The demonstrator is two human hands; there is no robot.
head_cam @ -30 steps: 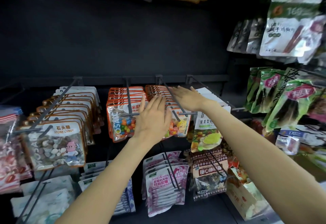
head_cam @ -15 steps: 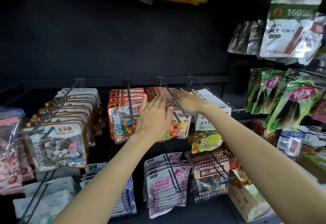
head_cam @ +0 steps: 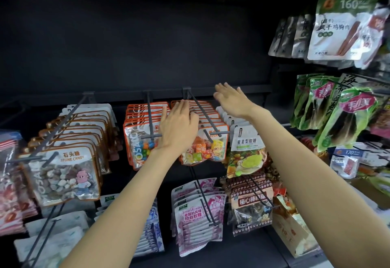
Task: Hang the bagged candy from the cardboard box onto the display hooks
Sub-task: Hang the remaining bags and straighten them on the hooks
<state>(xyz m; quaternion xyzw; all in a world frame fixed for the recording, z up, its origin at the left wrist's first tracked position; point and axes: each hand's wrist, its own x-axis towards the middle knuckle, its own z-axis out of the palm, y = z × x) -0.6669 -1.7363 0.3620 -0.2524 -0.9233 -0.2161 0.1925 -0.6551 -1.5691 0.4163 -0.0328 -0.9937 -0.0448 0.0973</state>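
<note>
Since a second ago the right hand (head_cam: 232,101) has lifted off the bag tops and slid farther back and to the right, while the left hand (head_cam: 179,126) has pushed a little deeper along its row.

The dark back panel (head_cam: 135,42) fills the far upper part of the view, with a rail of display hooks (head_cam: 202,113) reaching toward the near side. Rows of bagged candy (head_cam: 202,147) already hang on them: stone candy bags (head_cam: 61,175) at left, orange-edged colourful bags in the middle, star gummy bags (head_cam: 247,149) at right, and more packs on a lower tier. Both hands carry nothing. The left lies flat on the orange-edged rows between two hooks, fingers straight and close together, probably pressing the stock back to tidy it or make room at the front. The right hovers over the far end of the star gummy row, fingers straight and slightly spread; whether it touches the bags cannot be told.

A cardboard box (head_cam: 293,232) stands at lower right, near, partly behind the right forearm; its contents are mostly hidden. The left palm covers part of the bag fronts beneath it. Packs at the left and right edges are cut off by the frame, and those overhead are too dark to read.
</note>
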